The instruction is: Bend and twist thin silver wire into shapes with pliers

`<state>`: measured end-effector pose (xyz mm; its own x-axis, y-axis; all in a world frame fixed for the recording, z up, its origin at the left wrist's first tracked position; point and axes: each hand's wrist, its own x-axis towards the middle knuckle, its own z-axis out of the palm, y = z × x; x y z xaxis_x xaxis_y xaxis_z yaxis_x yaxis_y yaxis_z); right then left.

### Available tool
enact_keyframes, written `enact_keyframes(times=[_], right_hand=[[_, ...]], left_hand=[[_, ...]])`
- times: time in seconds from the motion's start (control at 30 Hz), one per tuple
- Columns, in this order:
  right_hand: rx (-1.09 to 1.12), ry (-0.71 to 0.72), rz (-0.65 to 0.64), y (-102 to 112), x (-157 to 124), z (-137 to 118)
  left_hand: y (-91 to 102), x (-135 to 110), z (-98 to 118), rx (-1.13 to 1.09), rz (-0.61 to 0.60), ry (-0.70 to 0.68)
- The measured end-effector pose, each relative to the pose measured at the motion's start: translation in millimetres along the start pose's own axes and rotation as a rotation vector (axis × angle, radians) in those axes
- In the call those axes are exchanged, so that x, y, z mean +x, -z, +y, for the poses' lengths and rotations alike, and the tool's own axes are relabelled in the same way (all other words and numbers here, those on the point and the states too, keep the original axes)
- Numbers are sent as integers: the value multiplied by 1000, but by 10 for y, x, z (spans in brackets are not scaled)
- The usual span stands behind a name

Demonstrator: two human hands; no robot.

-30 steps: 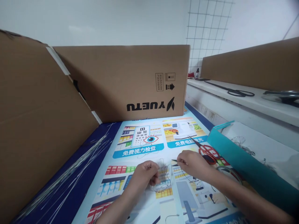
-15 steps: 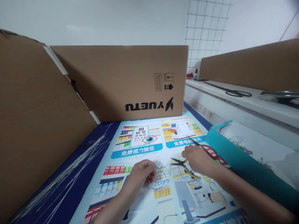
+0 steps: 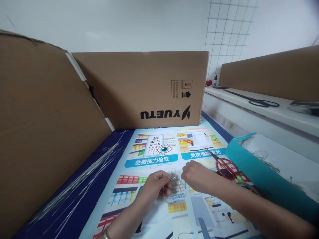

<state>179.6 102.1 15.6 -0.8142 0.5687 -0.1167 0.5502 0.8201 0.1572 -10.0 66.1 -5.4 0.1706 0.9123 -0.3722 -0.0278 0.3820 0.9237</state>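
My left hand [image 3: 159, 184] is closed in a pinch on a thin, bent metal wire [image 3: 179, 191], whose loops stick out to the right of the fingers. Close beside it, my right hand [image 3: 195, 176] has its fingers curled together at the right side of the wire's loops; its fingertips are partly hidden. Red-handled scissors [image 3: 226, 167] lie past my right forearm, blades toward the back left. The pliers with yellow handles do not show now; my right hand and forearm cover the place where they were.
A printed poster [image 3: 152, 162] covers the blue table [image 3: 104, 154]. Long straight wires [image 3: 82, 181] lie at left. A teal box [image 3: 249, 166] at right contains tangled wire pieces [image 3: 265, 159]. Cardboard panels [image 3: 139, 89] stand behind and left. Black scissors [image 3: 261, 102] rest on the white ledge [image 3: 244, 96].
My right hand has moved left and down, from above the pliers and beside the scissors to the wire. My left hand keeps its pinch. The view has turned slightly left.
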Motion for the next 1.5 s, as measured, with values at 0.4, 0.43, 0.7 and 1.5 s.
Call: enact_keyframes(times=[0.4, 0.43, 0.7, 1.5], right_hand=[[46, 0, -143, 76, 148, 112], [57, -7, -150, 85, 135, 129], [91, -77, -147, 137, 113, 172], [185, -181, -238, 154, 273, 88]], left_hand=[[34, 27, -51, -35, 8, -16], [37, 28, -49, -36, 5, -21], [68, 35, -46, -39, -11, -48], [188, 78, -31, -46, 10, -124]])
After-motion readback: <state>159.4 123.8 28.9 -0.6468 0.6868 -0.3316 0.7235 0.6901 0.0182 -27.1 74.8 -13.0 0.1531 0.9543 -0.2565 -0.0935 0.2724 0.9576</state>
